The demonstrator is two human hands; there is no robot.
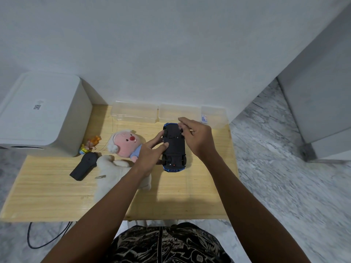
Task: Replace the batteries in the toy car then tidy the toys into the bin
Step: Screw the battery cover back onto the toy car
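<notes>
A blue toy car (174,149) lies upside down above the wooden table (57,186), its black underside facing me. My left hand (152,152) grips its left side, thumb lying across the underside. My right hand (197,137) holds the right side near the front wheel, fingers curled over the far end. A black remote control (84,166) lies on the table to the left. Three clear plastic bins (134,112) stand in a row along the wall; the right one (213,116) holds a small blue-and-white item.
A pink plush toy (126,144) and a white plush (108,171) lie left of the car. A small orange-and-yellow figure (91,145) sits by a white box-shaped appliance (43,114). A small metal piece (100,176) lies near the remote. A black cable hangs below the table edge.
</notes>
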